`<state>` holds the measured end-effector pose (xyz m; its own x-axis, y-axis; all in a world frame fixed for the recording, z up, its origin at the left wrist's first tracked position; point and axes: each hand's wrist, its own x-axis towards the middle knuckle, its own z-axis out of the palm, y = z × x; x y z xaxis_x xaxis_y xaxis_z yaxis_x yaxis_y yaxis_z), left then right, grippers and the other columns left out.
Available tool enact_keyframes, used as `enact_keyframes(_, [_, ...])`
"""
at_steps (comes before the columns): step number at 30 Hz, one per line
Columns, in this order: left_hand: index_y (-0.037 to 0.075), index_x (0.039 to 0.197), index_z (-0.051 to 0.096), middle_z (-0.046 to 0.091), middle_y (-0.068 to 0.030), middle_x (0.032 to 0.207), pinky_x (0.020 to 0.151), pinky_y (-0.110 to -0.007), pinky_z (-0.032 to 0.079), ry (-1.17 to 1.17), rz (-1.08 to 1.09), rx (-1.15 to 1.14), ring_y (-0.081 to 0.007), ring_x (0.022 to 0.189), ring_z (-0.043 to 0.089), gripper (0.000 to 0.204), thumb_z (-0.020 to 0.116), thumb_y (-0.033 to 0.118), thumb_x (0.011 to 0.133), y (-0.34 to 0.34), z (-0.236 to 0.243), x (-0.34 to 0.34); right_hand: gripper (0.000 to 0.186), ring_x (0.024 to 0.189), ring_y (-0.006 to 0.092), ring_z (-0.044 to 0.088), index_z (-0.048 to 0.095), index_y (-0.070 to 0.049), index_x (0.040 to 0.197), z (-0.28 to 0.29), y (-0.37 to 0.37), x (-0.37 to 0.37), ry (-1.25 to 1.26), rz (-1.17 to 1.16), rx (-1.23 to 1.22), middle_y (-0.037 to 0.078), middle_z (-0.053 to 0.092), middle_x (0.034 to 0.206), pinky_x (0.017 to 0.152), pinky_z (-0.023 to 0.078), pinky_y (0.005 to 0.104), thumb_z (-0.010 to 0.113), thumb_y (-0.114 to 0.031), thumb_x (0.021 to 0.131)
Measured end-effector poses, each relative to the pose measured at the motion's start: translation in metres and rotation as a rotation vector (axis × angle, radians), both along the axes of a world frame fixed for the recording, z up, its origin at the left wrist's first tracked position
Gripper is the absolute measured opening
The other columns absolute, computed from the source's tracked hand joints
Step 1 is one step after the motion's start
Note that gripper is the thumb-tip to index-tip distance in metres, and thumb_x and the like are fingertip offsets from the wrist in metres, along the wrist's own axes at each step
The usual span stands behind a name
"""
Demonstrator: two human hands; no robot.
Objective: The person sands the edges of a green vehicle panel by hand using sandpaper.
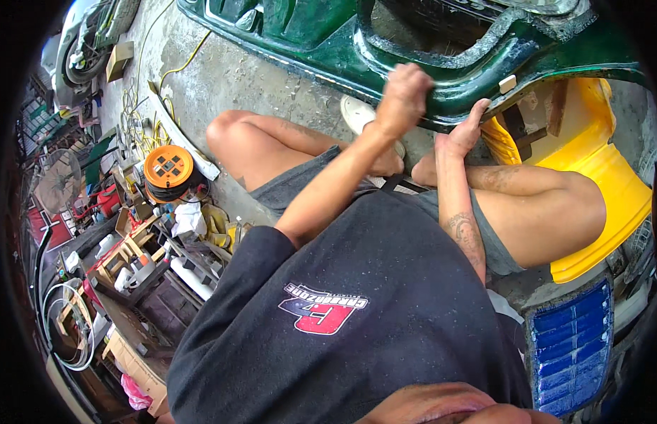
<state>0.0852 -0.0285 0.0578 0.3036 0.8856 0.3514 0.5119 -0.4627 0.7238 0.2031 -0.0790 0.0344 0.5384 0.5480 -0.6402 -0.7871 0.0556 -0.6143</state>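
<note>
Head view shows the right hand (464,131) clasping the green vehicle body panel's (314,46) edge, apparently steadying it; the blurred left hand's (406,95) grip I cannot tell.

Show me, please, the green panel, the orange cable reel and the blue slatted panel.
Green panel (457,90), head view, on its curved lower part.
Orange cable reel (168,165), head view, middle of its round face.
Blue slatted panel (570,348), head view, middle of its slats.

Green moulded panel (321,42) | glossy (partly scuffed grey) | across view's top
</note>
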Motion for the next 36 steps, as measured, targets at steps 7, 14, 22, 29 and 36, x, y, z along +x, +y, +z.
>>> enact_keyframes(7, [0.003,0.085,0.067,0.063,-0.0133,0.085,0.076,-0.044,0.048,-0.017,0.085,0.002,-0.0362,0.082,0.060,0.012,0.063,-0.008,0.081,-0.009,0.004,0.014,0.081,0.123,0.0292,0.061,0.050,0.012,0.141,-0.001,0.000,0.000,-0.013,-0.012,0.018,0.018,0.057,0.141,0.104,0.052,0.0438,0.070,-0.053,0.096])
enact_keyframes(14, [0.005,0.086,0.065,0.063,-0.0125,0.086,0.078,-0.046,0.045,0.051,0.178,0.093,-0.0350,0.084,0.059,0.014,0.062,-0.007,0.079,0.008,-0.019,-0.031,0.084,0.124,0.0291,0.061,0.051,0.011,0.141,-0.004,0.002,-0.004,-0.062,-0.018,-0.007,0.019,0.056,0.143,0.104,0.052,0.0446,0.068,-0.057,0.096])
enact_keyframes(22, [0.003,0.088,0.069,0.068,-0.0133,0.093,0.079,-0.043,0.051,0.111,0.061,0.095,-0.0351,0.089,0.064,0.008,0.067,-0.003,0.084,0.039,-0.021,-0.084,0.083,0.127,0.0275,0.058,0.045,0.009,0.146,0.000,0.002,-0.004,-0.034,-0.018,0.101,0.016,0.055,0.145,0.108,0.048,0.0416,0.070,-0.053,0.096])
enact_keyframes(29, [0.003,0.090,0.069,0.068,-0.0137,0.093,0.082,-0.042,0.050,0.018,0.018,0.112,-0.0363,0.090,0.063,0.013,0.064,-0.007,0.083,0.021,-0.024,-0.057,0.079,0.139,0.0284,0.048,0.036,-0.005,0.156,-0.007,-0.003,0.005,0.000,0.045,0.008,0.010,0.045,0.157,0.119,0.038,0.0471,0.064,-0.053,0.099])
enact_keyframes(36, [0.006,0.087,0.066,0.064,-0.0133,0.089,0.082,-0.045,0.047,-0.034,0.088,-0.011,-0.0367,0.089,0.061,0.016,0.063,-0.007,0.079,-0.010,-0.008,-0.003,0.086,0.124,0.0280,0.060,0.048,0.011,0.144,-0.008,-0.002,0.003,-0.047,0.010,0.025,0.017,0.055,0.144,0.105,0.050,0.0421,0.070,-0.057,0.095])
